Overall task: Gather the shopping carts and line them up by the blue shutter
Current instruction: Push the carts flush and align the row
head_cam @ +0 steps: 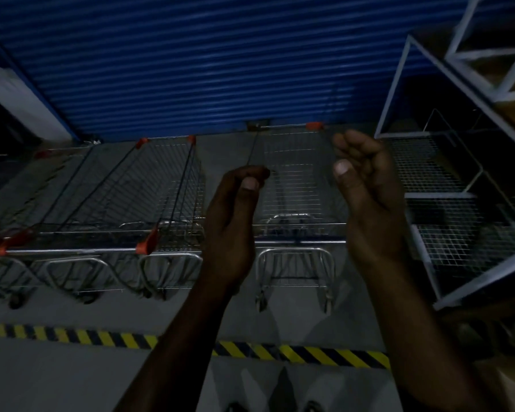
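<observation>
Nearest to me, a yellow-and-black hazard stripe [309,353] runs across the grey floor [57,379], and both my forearms reach out over it. My left hand [235,221] is raised with its fingers [250,182] loosely curled, thumb against them, grasping nothing I can make out. My right hand [366,185] is up beside it, its fingers [344,171] half curled and empty. Between and beyond my hands stands a wire shopping cart [295,185], its handle towards me and its front up against the blue shutter [205,60]. To its left, several more carts [107,197] with orange corner caps stand side by side, facing the same shutter. To the right, a white-framed wire rack [446,179] stands just beside the single cart.
</observation>
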The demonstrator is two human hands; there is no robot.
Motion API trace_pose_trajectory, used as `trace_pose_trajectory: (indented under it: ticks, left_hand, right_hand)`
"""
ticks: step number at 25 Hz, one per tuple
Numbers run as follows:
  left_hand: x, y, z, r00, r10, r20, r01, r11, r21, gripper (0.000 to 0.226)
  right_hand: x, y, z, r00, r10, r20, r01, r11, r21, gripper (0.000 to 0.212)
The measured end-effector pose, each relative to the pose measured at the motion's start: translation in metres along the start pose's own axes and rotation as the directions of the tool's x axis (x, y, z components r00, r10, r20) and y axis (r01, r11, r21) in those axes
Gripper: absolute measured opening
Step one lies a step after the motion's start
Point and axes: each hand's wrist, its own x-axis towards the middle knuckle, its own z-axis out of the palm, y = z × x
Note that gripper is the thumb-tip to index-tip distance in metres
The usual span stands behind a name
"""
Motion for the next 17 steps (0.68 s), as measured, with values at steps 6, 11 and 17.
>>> trace_pose_trajectory:
  ticks: [6, 11, 17]
  left_hand:
    - [0.024, -0.051, 0.013, 0.995, -0.085, 0.058, 0.085, 0.996, -0.011, 0.042]
    - [0.047, -0.111, -0.001, 0.973, -0.119, 0.197, 0.091, 0.985, 0.149, 0.027]
    - [0.013, -0.247, -0.050, 0.867, -0.264, 0.423, -0.214, 0.568, 0.795, 0.044]
  right_hand:
    - [0.021, 0.033, 0.004, 0.999, -0.026, -0.038, 0.023, 0.996, -0.089, 0.038]
    - [0.025, 0.092, 0.023, 0.998, 0.046, -0.045, -0.057, 0.957, -0.283, 0.037]
    - [-0.011, 0.220, 0.024, 0.832, 0.540, 0.127, 0.021, 0.198, -0.980, 0.048]
